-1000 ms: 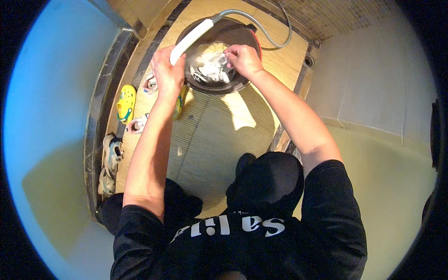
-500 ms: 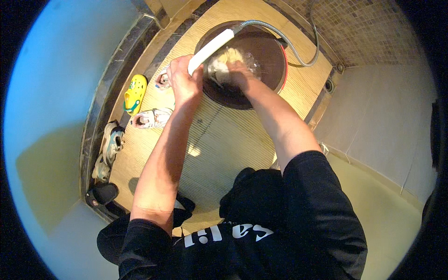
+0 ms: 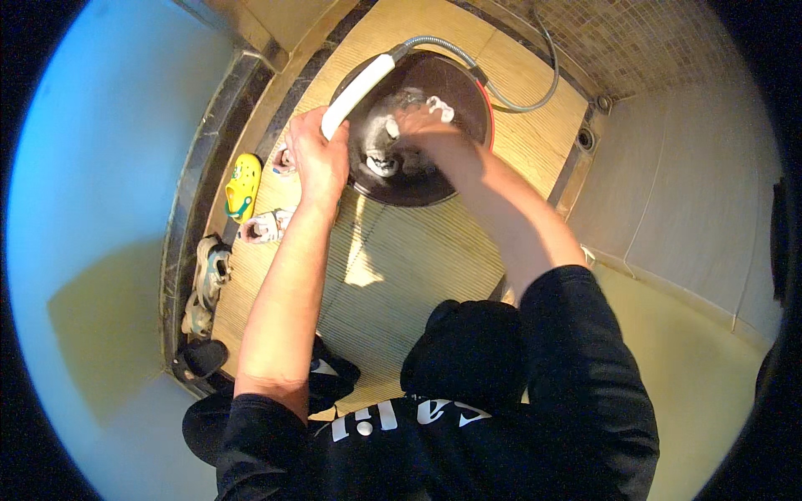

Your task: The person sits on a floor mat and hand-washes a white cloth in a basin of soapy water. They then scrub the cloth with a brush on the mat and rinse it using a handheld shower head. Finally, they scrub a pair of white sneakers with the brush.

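My left hand (image 3: 317, 159) is closed around the near end of a white shower handset (image 3: 357, 93), which slants over the left side of a large dark round basin (image 3: 468, 167). A metal hose (image 3: 434, 42) runs from the handset's far end. My right hand (image 3: 424, 132) reaches into the basin, smeared by motion, so its fingers do not show clearly. Around it, the inside of the basin looks wet, with several bright white patches; whether these are foam, water or objects I cannot tell.
A ribbed yellowish mat (image 3: 418, 246) lies under the basin. Left of it are a yellow clog (image 3: 244, 188), a pale shoe (image 3: 266, 226), grey sneakers (image 3: 212, 267) and a black slipper (image 3: 202, 359). A floor drain (image 3: 586, 139) sits by the right wall.
The pale yellow thing by my right hand no longer shows, and that hand is now blurred. In the picture, the basin and shower handset sit further left; my left hand keeps its hold.
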The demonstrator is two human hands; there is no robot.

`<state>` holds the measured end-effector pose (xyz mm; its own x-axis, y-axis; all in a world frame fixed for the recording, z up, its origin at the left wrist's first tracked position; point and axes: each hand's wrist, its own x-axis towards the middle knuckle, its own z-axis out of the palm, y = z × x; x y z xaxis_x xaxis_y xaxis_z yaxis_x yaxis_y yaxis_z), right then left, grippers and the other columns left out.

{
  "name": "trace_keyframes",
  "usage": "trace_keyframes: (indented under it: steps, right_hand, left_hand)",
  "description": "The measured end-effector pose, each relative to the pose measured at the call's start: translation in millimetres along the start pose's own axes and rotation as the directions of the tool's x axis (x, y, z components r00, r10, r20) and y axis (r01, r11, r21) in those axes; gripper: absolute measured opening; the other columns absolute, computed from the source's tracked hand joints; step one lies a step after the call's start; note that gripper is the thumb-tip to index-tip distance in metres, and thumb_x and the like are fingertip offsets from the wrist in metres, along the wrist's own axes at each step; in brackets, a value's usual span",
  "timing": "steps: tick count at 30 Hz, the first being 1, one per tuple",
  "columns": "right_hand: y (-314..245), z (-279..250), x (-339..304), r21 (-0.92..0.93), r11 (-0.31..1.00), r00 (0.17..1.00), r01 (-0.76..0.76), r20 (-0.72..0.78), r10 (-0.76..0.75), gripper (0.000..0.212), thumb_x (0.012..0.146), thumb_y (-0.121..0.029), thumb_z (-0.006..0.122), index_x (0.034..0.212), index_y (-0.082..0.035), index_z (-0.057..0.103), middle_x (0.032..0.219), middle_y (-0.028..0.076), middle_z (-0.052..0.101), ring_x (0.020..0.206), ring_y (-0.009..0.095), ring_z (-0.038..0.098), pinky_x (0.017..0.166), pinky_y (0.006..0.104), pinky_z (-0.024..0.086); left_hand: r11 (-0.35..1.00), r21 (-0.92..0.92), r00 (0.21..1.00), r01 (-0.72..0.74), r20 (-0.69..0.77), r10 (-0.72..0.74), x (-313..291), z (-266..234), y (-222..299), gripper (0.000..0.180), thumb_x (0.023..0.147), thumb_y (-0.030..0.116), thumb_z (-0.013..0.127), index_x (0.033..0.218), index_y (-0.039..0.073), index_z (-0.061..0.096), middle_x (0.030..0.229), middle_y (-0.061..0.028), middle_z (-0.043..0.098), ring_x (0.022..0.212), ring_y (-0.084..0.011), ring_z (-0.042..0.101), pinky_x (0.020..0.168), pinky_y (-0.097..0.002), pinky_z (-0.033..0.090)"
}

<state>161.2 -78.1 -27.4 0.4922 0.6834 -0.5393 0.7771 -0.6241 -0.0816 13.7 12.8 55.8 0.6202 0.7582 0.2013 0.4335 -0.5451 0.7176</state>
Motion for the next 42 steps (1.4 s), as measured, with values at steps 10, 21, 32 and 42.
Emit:
trace_keyframes:
  steps: [10,21,32,42]
  right_hand:
    - [20,59,33,0.494,0.795,0.933,0.353,-0.127,-0.335,0.030,0.072,-0.033,0.068,0.095,-0.013,0.068,0.092,0.015,0.068,0.089,0.030,0.066,0.078,0.0372,0.052]
    - [30,79,32,0.009,0.998,0.993,-0.068,-0.100,0.068,0.049,0.082,-0.022,0.062,0.130,-0.020,0.053,0.143,0.016,0.036,0.134,0.041,0.029,0.098,0.0491,0.041]
    - [20,-28,-14,-0.228,0.919,0.946,0.322,0.114,-0.303,0.044,0.074,-0.032,0.072,0.113,-0.013,0.065,0.120,0.018,0.057,0.116,0.034,0.051,0.086,0.0506,0.044]
    - [3,65,8,0.864,0.503,0.991,0.009,0.058,-0.118,0.046,0.078,-0.027,0.072,0.117,-0.008,0.058,0.116,0.019,0.060,0.117,0.029,0.052,0.093,0.0387,0.045]
  left_hand:
    - [0.996,0.057,0.993,0.062,0.101,-0.068,8,-13,17,0.031,0.075,0.013,0.071,0.104,0.005,0.064,0.105,-0.0191,0.056,0.104,-0.0355,0.049,0.090,-0.0446,0.039]
    - [0.996,-0.034,0.987,0.086,0.141,-0.080,-6,0,14,0.033,0.076,0.012,0.072,0.105,0.000,0.063,0.103,-0.0199,0.054,0.101,-0.0345,0.050,0.090,-0.0414,0.039]
    - [0.996,0.003,0.991,0.086,0.098,-0.086,-6,-8,-7,0.032,0.076,0.012,0.072,0.105,0.001,0.063,0.106,-0.0193,0.055,0.103,-0.0345,0.049,0.092,-0.0417,0.039]
    - [0.995,-0.053,0.989,0.089,0.124,-0.082,-13,-10,-1,0.030,0.076,0.010,0.072,0.103,0.000,0.062,0.103,-0.0191,0.055,0.102,-0.0329,0.051,0.091,-0.0398,0.040]
